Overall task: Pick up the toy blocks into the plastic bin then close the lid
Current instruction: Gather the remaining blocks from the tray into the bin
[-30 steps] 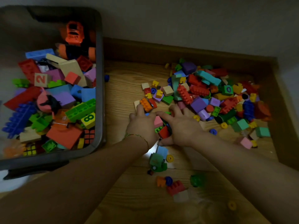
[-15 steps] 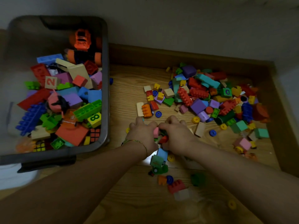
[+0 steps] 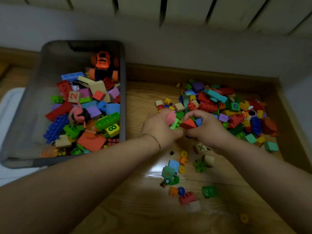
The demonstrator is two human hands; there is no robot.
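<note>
Bin [image 3: 122, 92] left of block pile [image 3: 224, 108]

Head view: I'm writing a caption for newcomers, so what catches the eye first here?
The left hand grips a pink block and the right hand a red block, mid-frame. To their right sprawls a bright block pile; to their left stands the plastic bin, an orange toy truck at its far end.
</note>
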